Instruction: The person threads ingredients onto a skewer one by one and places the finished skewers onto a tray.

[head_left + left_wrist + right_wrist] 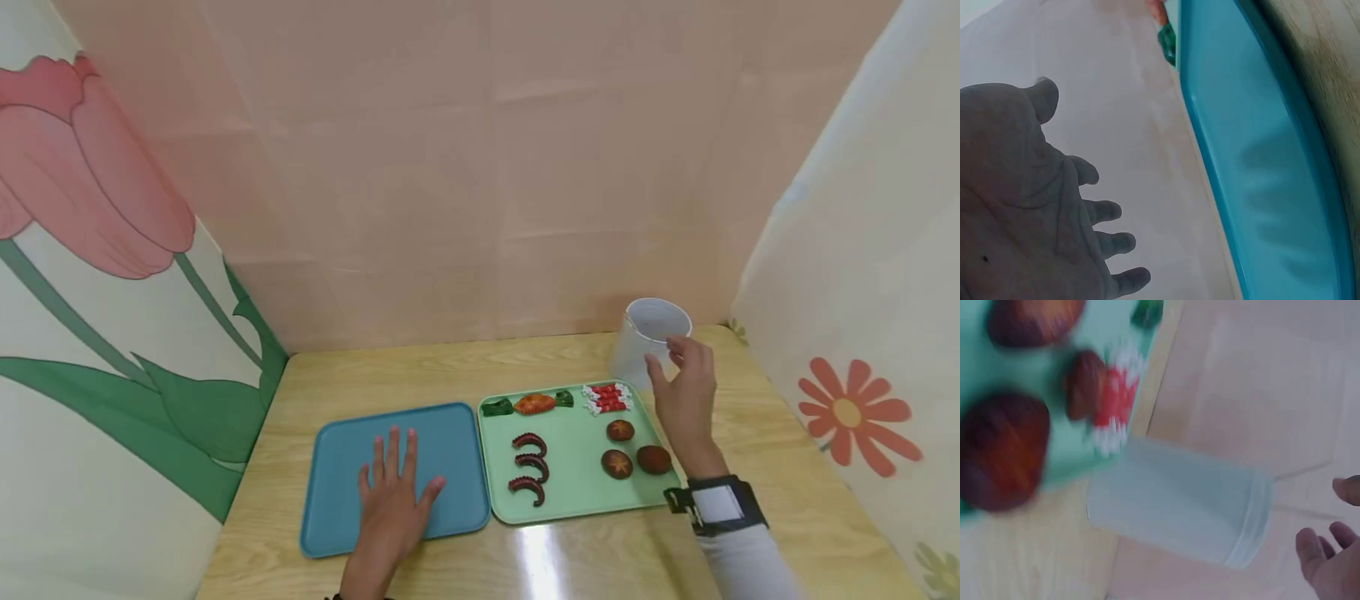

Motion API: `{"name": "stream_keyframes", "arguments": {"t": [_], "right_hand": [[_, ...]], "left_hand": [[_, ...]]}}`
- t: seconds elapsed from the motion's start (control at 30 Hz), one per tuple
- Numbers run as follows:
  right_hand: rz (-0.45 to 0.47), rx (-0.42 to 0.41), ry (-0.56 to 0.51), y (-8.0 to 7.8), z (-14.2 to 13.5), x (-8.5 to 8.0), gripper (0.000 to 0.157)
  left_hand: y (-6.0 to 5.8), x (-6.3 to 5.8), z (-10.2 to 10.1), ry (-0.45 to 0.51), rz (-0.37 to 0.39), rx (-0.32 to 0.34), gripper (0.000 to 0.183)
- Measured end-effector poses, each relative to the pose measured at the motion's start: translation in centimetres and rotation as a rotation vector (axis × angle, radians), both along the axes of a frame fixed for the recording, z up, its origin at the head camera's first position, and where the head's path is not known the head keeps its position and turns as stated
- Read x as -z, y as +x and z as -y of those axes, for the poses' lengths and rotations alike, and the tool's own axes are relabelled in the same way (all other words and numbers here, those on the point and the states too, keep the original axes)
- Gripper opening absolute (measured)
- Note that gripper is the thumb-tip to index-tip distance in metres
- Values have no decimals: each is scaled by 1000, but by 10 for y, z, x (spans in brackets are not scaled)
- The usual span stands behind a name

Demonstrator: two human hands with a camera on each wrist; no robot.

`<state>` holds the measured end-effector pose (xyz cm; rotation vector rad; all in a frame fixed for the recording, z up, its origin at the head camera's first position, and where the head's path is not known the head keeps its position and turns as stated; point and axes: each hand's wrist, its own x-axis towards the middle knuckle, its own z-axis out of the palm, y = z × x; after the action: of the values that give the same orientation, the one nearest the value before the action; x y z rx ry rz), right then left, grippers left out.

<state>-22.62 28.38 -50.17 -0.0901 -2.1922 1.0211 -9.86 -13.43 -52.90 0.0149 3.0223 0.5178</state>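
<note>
Blue tray [333, 471] below spread-fingered left hand [393, 500], loose-fingered right hand [686, 396] near white container [1175, 500], both empty

Left grip [392, 505] palm-down, splayed, right grip [686, 400] raised, loosely curved

Blue tray [330, 467] under the left fingers [393, 454] looks like smooth plastic with a soft sheen. Green tray [573, 493], left of the right fingers [687, 346], seems the same smooth stuff. Cup [632, 354] just beside the right fingers: cloudy, smooth, plastic by the look of it. Mushrooms [617, 464] nearer than those are kinda plasticky and a bit glossy. Table [607, 558] below all the fingers shows wood grain plus a glossy glare streak. Sheet [480, 167] beyond the fingers is matt and creased, paper or cloth, can't tell.
</note>
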Motion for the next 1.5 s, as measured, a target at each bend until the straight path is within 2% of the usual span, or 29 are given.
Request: {"name": "stream_keyframes", "arguments": {"t": [0.1,0.2,0.4,0.53,0.63,0.73,0.8,0.93,1.0,1.07,1.17,1.23,1.33,1.43,1.5], "right_hand": [[-52,-17,-39,-26,-17,1,39],[-70,-22,-34,-40,-28,5,32],[-62,29,42,-48,-40,13,13],[-151,21,36,-52,-44,6,15],[-268,44,-2,-50,-44,-12,16],[-402,91,-65,-40,-36,-44,15],[-492,121,-114,-27,-27,-71,16],[-669,93,-241,3,1,-122,20],[-745,28,-324,17,16,-139,19],[-786,-65,-409,31,32,-150,18],[-776,-235,-508,48,54,-155,15],[-736,-376,-549,58,68,-153,14],[-635,-559,-536,69,85,-141,15],[-511,-706,-525,76,98,-124,15],[-430,-767,-524,80,106,-114,16]], "left_hand": [[2,0,1,12,11,-6,84],[3,1,2,29,23,-8,83],[4,1,4,58,8,-5,81],[3,0,4,86,3,-1,82],[1,-2,3,125,8,5,82],[1,-5,0,188,-1,3,80],[0,-9,-3,247,-21,-7,77],[-2,-20,-10,375,-84,-39,66],[-3,-24,-14,427,-125,-50,58],[-3,-29,-18,452,-181,-35,53],[-3,-35,-24,462,-321,33,46],[-3,-38,-28,452,-443,97,44],[-4,-42,-34,422,-617,174,45],[-6,-45,-38,389,-722,232,50],[-7,-47,-41,386,-746,267,54]]}}
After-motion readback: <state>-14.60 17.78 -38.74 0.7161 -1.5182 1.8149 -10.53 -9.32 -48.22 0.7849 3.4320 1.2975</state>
